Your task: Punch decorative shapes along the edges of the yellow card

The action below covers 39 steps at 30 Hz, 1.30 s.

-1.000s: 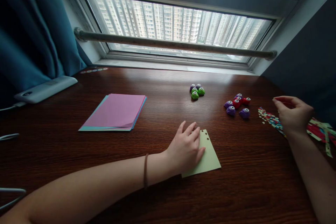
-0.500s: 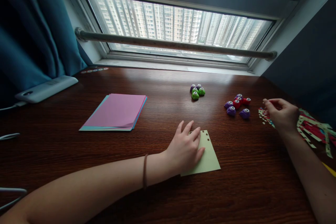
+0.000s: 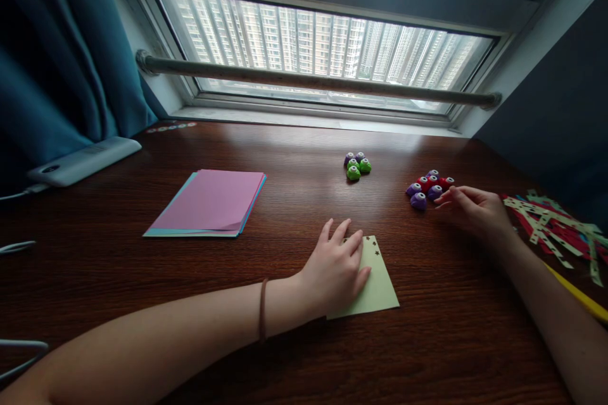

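My left hand (image 3: 335,269) lies flat with fingers spread on a pale green sheet of paper (image 3: 380,288), covering much of it. Small star-shaped holes show along the sheet's top right corner. To the right, my right hand (image 3: 479,212) is beside a cluster of small craft punches with white round tops. Its loosely extended fingertips are at the edge of a purple punch (image 3: 434,192); whether they touch it I cannot tell. Packed around that one are a red punch (image 3: 422,183) and several more in purple and red.
Green and purple punches (image 3: 353,173) form another group farther back. A stack of pink and blue paper (image 3: 209,202) lies left, near a white phone-like device (image 3: 85,161) with a cable. Punched paper strips (image 3: 560,228) and a yellow object (image 3: 577,294) lie at far right.
My right hand has moved left from the paper confetti to the punch cluster. The separate purple punch has shifted up and left against the others, nudging a red one. My left hand has stayed put.
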{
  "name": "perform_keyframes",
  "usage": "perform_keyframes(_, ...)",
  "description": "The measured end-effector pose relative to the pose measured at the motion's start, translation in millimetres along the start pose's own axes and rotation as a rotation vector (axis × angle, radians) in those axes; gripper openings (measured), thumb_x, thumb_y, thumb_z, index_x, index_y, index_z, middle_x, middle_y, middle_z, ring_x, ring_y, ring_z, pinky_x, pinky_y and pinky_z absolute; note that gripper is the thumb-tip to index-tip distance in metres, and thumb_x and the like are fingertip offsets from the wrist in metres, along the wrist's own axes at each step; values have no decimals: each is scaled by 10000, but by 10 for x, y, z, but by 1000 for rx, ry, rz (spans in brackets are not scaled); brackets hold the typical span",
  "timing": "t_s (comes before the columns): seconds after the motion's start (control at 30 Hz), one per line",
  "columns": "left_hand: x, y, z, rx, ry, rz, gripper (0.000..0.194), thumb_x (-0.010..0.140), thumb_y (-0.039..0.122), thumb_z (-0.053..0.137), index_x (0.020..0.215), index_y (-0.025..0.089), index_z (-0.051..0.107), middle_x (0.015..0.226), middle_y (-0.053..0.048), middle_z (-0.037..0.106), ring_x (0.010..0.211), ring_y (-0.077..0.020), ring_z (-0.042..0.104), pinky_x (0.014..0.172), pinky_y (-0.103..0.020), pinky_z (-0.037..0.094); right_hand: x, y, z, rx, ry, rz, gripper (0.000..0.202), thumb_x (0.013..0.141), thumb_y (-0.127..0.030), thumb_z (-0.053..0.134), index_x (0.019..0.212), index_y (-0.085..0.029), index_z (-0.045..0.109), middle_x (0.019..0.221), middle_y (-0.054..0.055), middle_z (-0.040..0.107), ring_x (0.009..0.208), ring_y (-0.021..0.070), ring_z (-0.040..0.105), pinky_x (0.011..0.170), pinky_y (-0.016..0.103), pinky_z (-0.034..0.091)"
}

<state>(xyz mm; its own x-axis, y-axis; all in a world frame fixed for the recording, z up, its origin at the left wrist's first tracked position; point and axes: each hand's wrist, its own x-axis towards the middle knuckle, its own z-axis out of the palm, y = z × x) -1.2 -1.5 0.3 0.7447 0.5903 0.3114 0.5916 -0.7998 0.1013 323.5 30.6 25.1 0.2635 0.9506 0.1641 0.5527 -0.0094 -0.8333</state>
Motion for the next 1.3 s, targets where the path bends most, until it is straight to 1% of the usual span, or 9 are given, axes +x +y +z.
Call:
perform_keyframes(0.1,3,1,-4,-2,-5,-1,429,917,399,377,1185,107,542,1253,-76,476,1229,-322,297,1044,-517,174,-93,-103,86,185,-318,84,365,799,-471,554,921,-140,648,932,120,643,831,234,620,717,325,496)
perform_keyframes(0.17,6,2,-8,-2,-7,-1,433,917,400,376,1190,105,538,1258,-75,472,1229,-320,296,1044,-518,171,-112,-119,135,155,-387,45,356,804,-453,557,968,-152,652,971,105,638,896,232,608,776,328,489)
perform_keyframes(0.3,6,0,-11,-5,-11,0,437,920,396,365,1190,99,538,1262,-74,469,1229,-321,295,1047,-512,165,-43,-15,151,-56,-241,-77,297,803,-425,566,968,-200,666,1014,49,639,983,225,580,900,340,434)
perform_keyframes(0.53,0,-3,1,-2,-4,2,434,916,400,374,1182,101,544,1252,-77,477,1228,-323,297,1044,-518,166,-65,11,227,-285,-13,-211,263,819,-406,541,937,-207,666,881,18,664,814,212,618,740,319,469)
perform_keyframes(0.7,1,-4,6,1,4,10,431,918,399,373,1177,102,547,1249,-73,481,1223,-303,311,1042,-511,178,9,-252,644,-270,-102,-513,206,839,-298,524,956,-166,631,941,50,647,840,187,607,760,301,488)
perform_keyframes(0.83,-2,-11,14,-13,18,6,436,922,396,364,1193,99,532,1247,-60,486,1231,-272,308,1051,-485,180,269,-487,1090,-586,-102,-839,399,850,-201,492,1242,-130,483,1315,83,440,1217,223,384,1027,362,332)
perform_keyframes(1.0,-2,-16,13,-22,15,-7,436,929,393,351,1202,98,519,1248,-55,487,1242,-256,296,1054,-473,181,563,-603,1469,-836,-46,-862,442,806,-211,574,1239,-169,497,1428,37,274,1318,300,166,1053,476,243)
perform_keyframes(1.13,-2,-17,-2,-27,8,-2,429,935,393,342,1188,102,529,1243,-53,489,1266,-251,263,1063,-466,165,628,-549,1513,-757,-20,-871,258,806,-164,561,1062,-171,594,1294,48,460,1267,279,280,1020,450,301)
perform_keyframes(1.3,-8,-20,-34,-63,5,-15,457,931,429,344,1201,103,515,1258,-62,476,1286,-250,232,1074,-464,135,334,-536,1267,-426,-2,-861,194,823,-234,566,984,-127,573,979,90,621,962,215,563,870,354,451)
